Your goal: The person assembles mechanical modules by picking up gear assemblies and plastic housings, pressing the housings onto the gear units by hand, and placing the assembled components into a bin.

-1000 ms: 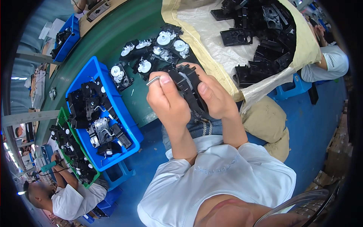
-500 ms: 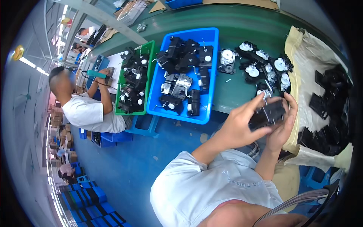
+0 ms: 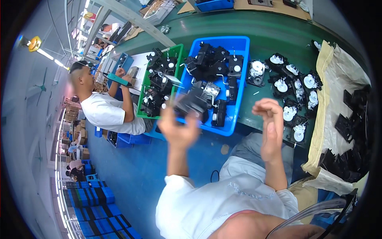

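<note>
My left hand [image 3: 179,129], smeared by motion, is at the near left corner of the blue bin [image 3: 243,79]. Its fingers and thumb are around a blurred black plastic housing [image 3: 193,104], over the bin's near edge. Inside the bin lie several similar black housings [image 3: 209,57], some with white gears and bent metal rods. My right hand [image 3: 272,127] is raised beside the green table edge, fingers slightly curled and apart from the thumb, holding nothing. Near it lie several black assemblies with white gears [image 3: 289,113].
A green bin [image 3: 178,55] full of similar parts adjoins the blue one. At the right, a yellow-edged sack [image 3: 324,67] holds black parts [image 3: 348,127]. To the left, a co-worker [image 3: 105,105] sits holding a green tool [image 3: 119,79]. Blue crates [image 3: 89,199] stand on the floor.
The black housing, held between both hands before, has moved left to the blue bin with my left hand. My right hand has let go and shifted slightly left. The view has shifted.
</note>
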`<action>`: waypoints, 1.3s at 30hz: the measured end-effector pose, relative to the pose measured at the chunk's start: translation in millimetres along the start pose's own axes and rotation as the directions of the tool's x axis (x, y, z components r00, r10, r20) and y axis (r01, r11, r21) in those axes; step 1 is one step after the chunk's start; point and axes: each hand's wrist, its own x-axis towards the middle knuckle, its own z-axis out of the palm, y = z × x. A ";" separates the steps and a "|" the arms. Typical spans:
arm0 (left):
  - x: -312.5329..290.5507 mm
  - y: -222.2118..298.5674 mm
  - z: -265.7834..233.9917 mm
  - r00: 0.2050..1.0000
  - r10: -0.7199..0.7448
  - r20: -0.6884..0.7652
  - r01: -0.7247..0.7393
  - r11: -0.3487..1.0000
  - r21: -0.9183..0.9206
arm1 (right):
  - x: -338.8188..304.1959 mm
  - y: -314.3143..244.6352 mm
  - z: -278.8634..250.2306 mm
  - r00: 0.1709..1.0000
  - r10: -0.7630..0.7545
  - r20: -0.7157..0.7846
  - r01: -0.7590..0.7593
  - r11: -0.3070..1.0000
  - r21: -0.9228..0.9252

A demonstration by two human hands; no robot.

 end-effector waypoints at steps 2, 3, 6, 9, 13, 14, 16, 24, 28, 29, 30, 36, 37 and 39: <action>54.4 -54.3 -40.0 0.970 -0.240 -0.043 0.244 0.956 0.165 | 8.8 -13.0 -26.1 0.959 0.195 0.208 -0.174 0.978 -0.112; 77.8 -100.8 -61.4 0.982 -0.182 -0.047 0.187 0.940 0.285 | 11.1 -17.1 -40.0 0.957 0.194 0.214 -0.176 0.979 -0.099; 127.3 -239.6 -97.4 0.963 -0.259 -0.069 0.241 0.725 0.645 | 12.2 -27.7 -70.6 0.942 0.204 0.265 -0.130 0.954 -0.272; 124.3 -328.4 -93.5 0.927 -0.376 -0.014 0.270 0.639 0.720 | -0.6 -37.2 -98.9 0.956 0.163 0.244 -0.080 0.946 -0.315; 130.2 -401.2 -87.9 0.909 -0.417 -0.016 0.306 0.640 0.705 | 1.9 -49.2 -103.2 0.962 0.106 0.253 0.013 0.904 -0.427; 135.3 -399.4 -75.2 0.867 -0.496 0.046 0.315 0.618 0.720 | 0.8 -55.8 -109.0 0.966 0.094 0.240 0.035 0.875 -0.483; 149.2 -393.8 -62.9 0.778 -0.596 0.199 0.232 0.566 0.791 | -0.7 -64.1 -118.4 0.976 0.080 0.204 0.048 0.830 -0.555; 135.5 -421.4 -88.0 0.715 -0.597 0.364 0.172 0.654 0.737 | 2.8 -76.1 -126.9 0.949 0.044 0.311 0.155 0.796 -0.586; 147.8 -324.4 -39.5 0.830 -0.396 0.393 -0.059 0.638 0.768 | 2.9 -79.6 -142.3 0.959 0.006 0.282 0.184 0.745 -0.641; 157.0 -293.4 -23.1 0.856 -0.338 0.392 -0.109 0.622 0.775 | 2.2 -81.3 -146.5 0.957 -0.011 0.291 0.204 0.737 -0.645; 163.4 -259.4 -17.6 0.886 -0.296 0.358 -0.129 0.585 0.801 | 4.1 -82.6 -149.2 0.943 -0.025 0.332 0.241 0.739 -0.629; 206.1 -23.0 191.6 0.639 0.051 0.767 -0.484 0.802 0.350 | -0.4 -101.3 -171.7 0.885 0.001 0.466 0.348 0.662 -0.664; 201.9 -12.4 231.3 0.588 0.191 0.786 -0.523 0.831 0.189 | -2.5 -106.1 -164.9 0.889 -0.015 0.458 0.353 0.658 -0.665; 201.0 -20.3 317.8 0.503 0.216 0.837 -0.520 0.849 0.094 | -4.8 -116.8 -147.6 0.898 -0.042 0.439 0.361 0.641 -0.677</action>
